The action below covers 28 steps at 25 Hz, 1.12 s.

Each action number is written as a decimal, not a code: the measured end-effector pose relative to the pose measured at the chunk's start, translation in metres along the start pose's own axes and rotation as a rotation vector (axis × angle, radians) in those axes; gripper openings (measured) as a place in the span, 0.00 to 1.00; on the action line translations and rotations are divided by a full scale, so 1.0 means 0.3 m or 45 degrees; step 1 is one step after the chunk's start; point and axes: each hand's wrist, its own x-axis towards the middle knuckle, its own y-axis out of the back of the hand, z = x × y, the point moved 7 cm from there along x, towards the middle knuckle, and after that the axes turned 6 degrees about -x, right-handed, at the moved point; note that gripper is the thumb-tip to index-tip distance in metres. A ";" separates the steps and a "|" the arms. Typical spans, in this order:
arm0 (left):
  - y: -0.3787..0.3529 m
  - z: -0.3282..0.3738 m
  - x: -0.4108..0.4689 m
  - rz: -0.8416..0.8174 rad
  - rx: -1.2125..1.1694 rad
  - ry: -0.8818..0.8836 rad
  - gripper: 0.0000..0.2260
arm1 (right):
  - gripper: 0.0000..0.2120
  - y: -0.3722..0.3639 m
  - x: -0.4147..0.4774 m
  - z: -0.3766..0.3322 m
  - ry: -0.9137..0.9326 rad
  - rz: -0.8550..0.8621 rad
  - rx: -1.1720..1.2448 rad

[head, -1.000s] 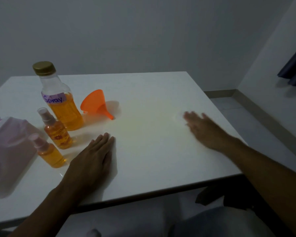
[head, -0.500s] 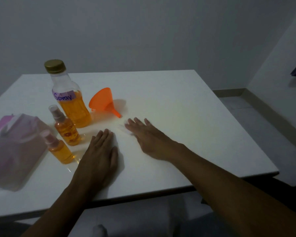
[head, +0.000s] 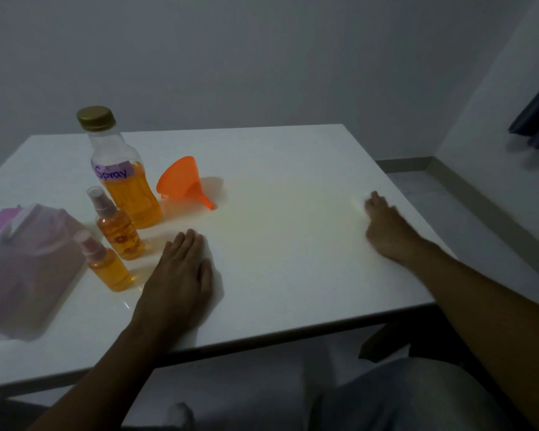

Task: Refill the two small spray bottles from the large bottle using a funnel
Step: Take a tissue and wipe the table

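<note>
The big bottle (head: 128,194), gold-capped and about half full of orange liquid, bears a purple label (head: 112,172) reading "Spray" and stands at the left of the table (head: 293,244), with the funnel (head: 181,181) on its side just right of it. In front stand the far sprayer (head: 119,231), printed with flowers, and the near sprayer (head: 109,265), both capped and mostly full of orange liquid, beside a pink pouch (head: 28,269). The left hand (head: 178,275) lies flat with straight fingers near the near sprayer, while the right hand (head: 386,228) rests by the right edge, too blurred to tell its grip.

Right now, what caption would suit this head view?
Left hand and right hand on the table; capped large bottle, two spray bottles, orange funnel untouched.
</note>
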 end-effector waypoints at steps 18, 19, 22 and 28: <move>0.006 0.010 -0.008 0.015 0.029 -0.028 0.29 | 0.33 -0.010 -0.048 0.157 -0.102 0.016 -0.036; 0.006 0.014 -0.010 0.013 0.025 -0.017 0.29 | 0.32 -0.008 -0.012 0.116 -0.149 0.011 -0.043; 0.011 0.017 -0.005 0.025 0.020 0.000 0.30 | 0.32 -0.017 0.094 -0.107 -0.084 -0.060 -0.012; 0.018 0.002 0.001 0.005 0.017 0.011 0.32 | 0.37 -0.113 -0.105 -0.717 0.687 -0.170 -0.010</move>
